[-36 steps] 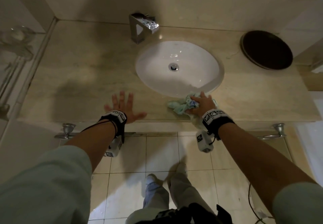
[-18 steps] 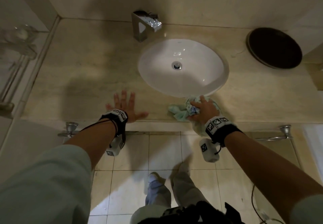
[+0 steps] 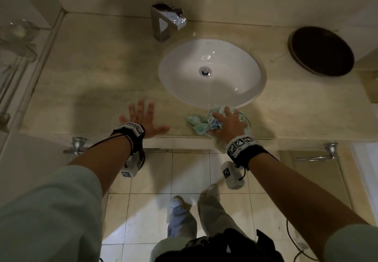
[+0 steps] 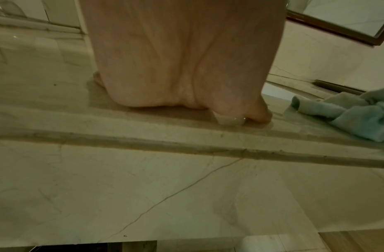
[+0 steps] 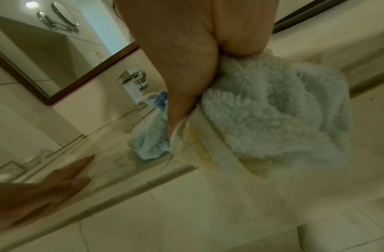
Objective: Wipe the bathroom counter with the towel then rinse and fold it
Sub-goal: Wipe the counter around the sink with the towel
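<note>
A crumpled pale blue-green towel (image 3: 198,123) lies on the beige stone counter (image 3: 92,77), just in front of the white oval sink (image 3: 180,85). My right hand (image 3: 228,121) bears down on the towel with fingers curled over the bunch. In the right wrist view part of the towel (image 5: 273,110) hangs over the counter's front edge below my palm. My left hand (image 3: 143,118) lies flat on the counter to the left, fingers spread, holding nothing. The left wrist view shows the heel of the left hand (image 4: 182,68) on the stone, with the towel (image 4: 348,116) off to the right.
A chrome faucet (image 3: 165,24) stands behind the sink. A dark round plate (image 3: 322,51) lies at the back right. A glass dish (image 3: 18,30) sits on a ledge at far left. Chrome towel-bar mounts (image 3: 76,145) project below the counter's edge. A framed mirror (image 5: 57,51) hangs above.
My right hand and the towel have slid slightly towards the counter's front edge. The left hand has stayed flat in the same place.
</note>
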`<action>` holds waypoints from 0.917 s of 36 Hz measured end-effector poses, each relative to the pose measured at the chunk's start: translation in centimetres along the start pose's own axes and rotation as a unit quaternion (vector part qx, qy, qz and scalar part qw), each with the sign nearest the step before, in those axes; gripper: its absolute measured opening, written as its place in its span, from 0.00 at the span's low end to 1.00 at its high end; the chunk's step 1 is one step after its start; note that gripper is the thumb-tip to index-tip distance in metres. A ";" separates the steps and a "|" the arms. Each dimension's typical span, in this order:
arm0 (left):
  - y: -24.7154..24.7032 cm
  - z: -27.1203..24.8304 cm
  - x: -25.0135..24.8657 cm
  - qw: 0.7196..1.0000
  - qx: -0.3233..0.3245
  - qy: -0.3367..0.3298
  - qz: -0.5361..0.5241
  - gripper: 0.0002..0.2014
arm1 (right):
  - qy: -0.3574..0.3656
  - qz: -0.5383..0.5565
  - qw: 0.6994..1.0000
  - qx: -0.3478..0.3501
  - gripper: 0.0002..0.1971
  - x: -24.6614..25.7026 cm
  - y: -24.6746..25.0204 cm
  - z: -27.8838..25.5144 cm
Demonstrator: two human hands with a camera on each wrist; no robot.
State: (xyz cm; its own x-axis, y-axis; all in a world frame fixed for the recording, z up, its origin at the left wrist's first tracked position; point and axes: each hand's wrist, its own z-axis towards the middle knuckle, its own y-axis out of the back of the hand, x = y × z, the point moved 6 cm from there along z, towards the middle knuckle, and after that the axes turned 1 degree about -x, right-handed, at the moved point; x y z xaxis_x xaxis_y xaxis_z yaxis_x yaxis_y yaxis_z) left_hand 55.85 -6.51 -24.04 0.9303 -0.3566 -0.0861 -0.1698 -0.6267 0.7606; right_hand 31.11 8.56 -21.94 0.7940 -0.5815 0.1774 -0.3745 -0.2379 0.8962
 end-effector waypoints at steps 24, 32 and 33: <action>0.1 -0.3 -0.2 1.000 -0.005 0.007 0.007 0.56 | 0.090 -0.037 0.995 -0.017 0.38 1.1 -1.0 0.2; 0.1 0.1 -0.1 1.000 -0.003 0.014 0.009 0.56 | 0.126 -0.055 0.990 -0.011 0.36 3.7 0.2 2.5; 0.2 0.0 -0.2 1.000 -0.007 0.014 0.007 0.56 | 0.129 -0.057 0.990 -0.012 0.37 3.7 0.2 2.5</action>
State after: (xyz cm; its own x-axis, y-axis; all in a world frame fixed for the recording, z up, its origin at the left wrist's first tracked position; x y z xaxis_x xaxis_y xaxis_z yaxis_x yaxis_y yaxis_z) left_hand 55.67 -6.57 -23.91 0.9367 -0.3455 -0.0567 -0.1792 -0.6124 0.7700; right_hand 32.80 4.39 -22.13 0.9272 -0.3340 0.1695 -0.2667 -0.2711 0.9249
